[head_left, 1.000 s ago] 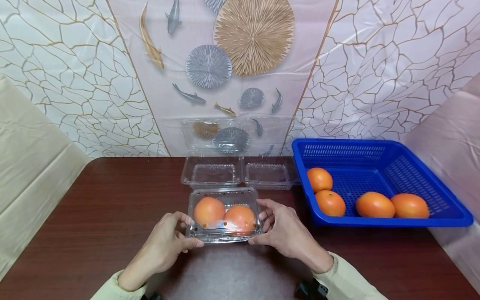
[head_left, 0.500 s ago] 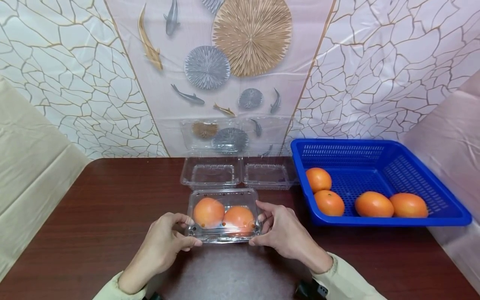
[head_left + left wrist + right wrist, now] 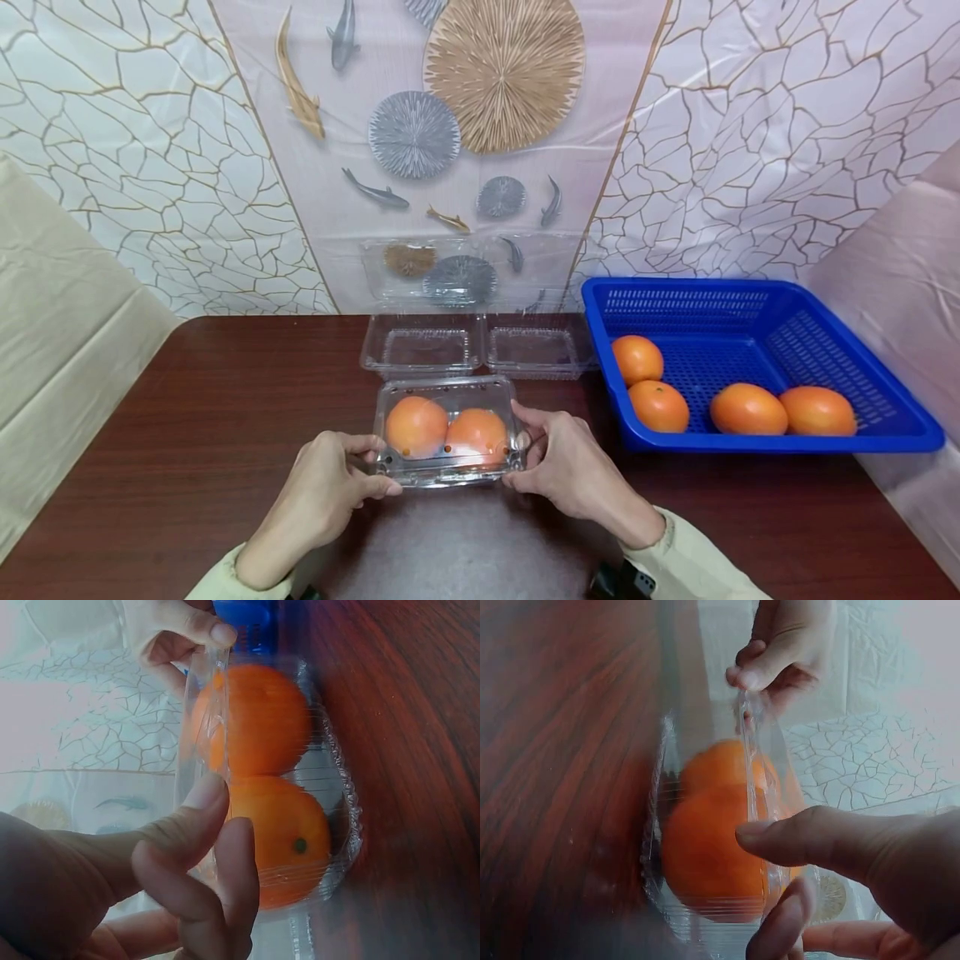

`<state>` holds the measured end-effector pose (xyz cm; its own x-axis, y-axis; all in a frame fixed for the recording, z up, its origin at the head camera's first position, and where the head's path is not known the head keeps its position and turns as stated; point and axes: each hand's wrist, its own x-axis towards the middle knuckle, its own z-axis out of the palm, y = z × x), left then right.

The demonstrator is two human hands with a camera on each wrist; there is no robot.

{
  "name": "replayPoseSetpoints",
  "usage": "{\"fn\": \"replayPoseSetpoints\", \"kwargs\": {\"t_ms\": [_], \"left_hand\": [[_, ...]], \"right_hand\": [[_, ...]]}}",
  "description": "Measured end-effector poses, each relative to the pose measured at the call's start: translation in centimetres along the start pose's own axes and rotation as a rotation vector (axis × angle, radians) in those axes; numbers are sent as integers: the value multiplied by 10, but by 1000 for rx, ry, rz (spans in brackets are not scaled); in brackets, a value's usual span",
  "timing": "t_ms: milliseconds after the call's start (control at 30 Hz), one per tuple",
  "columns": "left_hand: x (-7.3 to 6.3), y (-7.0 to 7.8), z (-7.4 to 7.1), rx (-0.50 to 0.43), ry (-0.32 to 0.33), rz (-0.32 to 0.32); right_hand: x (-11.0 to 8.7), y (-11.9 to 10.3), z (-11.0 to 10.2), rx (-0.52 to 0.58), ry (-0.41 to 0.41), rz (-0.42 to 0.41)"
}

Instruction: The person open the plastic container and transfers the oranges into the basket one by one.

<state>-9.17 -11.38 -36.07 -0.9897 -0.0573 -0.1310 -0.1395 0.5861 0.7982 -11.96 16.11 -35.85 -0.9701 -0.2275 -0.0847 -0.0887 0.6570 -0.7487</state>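
A clear plastic clamshell box [image 3: 447, 388] with its lid down holds two oranges, the left orange [image 3: 417, 427] and the right orange [image 3: 477, 437]. My left hand [image 3: 324, 483] grips the box's near left corner, thumb along the front rim and fingers at the side. On the opposite corner, my right hand [image 3: 564, 460] grips the same rim, its index finger reaching along the right side. In the left wrist view, the thumb [image 3: 207, 792] and curled fingers pinch the rim seam. The right wrist view shows the right thumb [image 3: 759, 829] on the rim too.
Behind the box stand two clear clamshells with raised lids, a left one [image 3: 424, 367] and a right one [image 3: 537, 365]. At the right a blue plastic basket [image 3: 750, 443] carries several oranges [image 3: 748, 408]. A patterned backdrop [image 3: 225, 167] rises at the table's [image 3: 225, 400] far edge.
The hands stay on the box's two near corners, with only slight finger shifts. The head view has drifted a little, and the box remains in about the same place.
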Motion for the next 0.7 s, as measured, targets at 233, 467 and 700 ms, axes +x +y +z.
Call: {"fn": "replayPoseSetpoints", "kwargs": {"t_ms": [233, 467, 700], "left_hand": [[0, -2, 0, 8, 17, 23], [-1, -1, 0, -84, -25, 2], [1, -2, -2, -100, -99, 55]], "right_hand": [[-1, -1, 1, -36, 3, -4], [-3, -1, -1, -68, 8, -47], [-4, 0, -4, -45, 7, -30]]}}
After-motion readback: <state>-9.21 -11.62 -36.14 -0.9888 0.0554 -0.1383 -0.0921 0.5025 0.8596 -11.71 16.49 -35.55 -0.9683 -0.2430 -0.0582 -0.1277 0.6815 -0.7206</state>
